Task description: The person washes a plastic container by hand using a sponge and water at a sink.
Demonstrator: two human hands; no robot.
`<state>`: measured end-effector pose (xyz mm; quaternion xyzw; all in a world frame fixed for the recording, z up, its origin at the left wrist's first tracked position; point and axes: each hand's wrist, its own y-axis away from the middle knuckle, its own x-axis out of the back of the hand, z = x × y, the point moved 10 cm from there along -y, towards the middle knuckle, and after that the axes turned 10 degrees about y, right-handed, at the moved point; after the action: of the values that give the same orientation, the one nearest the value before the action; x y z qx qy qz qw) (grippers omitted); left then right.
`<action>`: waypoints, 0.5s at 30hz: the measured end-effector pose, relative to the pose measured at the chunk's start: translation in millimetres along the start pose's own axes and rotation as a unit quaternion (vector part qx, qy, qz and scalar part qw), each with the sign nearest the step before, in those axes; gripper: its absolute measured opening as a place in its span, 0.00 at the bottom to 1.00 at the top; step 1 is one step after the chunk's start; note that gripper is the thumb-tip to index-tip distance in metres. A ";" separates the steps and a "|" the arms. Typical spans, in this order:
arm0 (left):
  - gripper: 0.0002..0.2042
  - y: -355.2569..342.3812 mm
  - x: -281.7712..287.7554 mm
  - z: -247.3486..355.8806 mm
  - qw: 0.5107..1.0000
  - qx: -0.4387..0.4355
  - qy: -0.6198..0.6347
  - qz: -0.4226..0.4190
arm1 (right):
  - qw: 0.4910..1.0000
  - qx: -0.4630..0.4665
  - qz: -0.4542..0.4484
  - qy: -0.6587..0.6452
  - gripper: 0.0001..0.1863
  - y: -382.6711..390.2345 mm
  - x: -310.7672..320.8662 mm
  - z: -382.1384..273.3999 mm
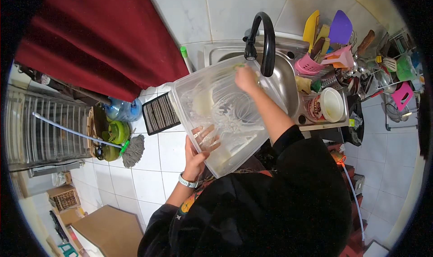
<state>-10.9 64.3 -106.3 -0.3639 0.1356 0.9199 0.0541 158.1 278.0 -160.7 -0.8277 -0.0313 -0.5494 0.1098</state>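
A large clear plastic container [180, 104] is tilted over the front of the sink [288, 83], with white suds smeared across its inside. My left hand [198, 151] grips its near left edge, the fingers showing through the plastic. At the container's far end my right hand [247, 79] is closed, slightly blurred, over a small green and yellow sponge [239, 65], mostly hidden under the fingers. Just beyond that hand, a black faucet [268, 42] arches over the sink; no water is seen running.
Right of the sink stand a white tub [332, 104] and a pink basket [307, 65] of spatulas. A dark red curtain [103, 36] hangs at the left. Below it are a black-framed ridged panel [160, 114], a grey mop [134, 151] and green gas cylinders [118, 133].
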 end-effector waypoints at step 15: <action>0.38 -1.8 6.8 15.3 0.998 -0.049 0.035 0.023 | 0.985 -0.140 -0.083 0.050 0.17 15.5 4.3 39.7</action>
<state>-25.6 70.4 -100.7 -0.3944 0.1009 0.9133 0.0105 198.4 271.1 -173.8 -0.8009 -0.0174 -0.5962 -0.0518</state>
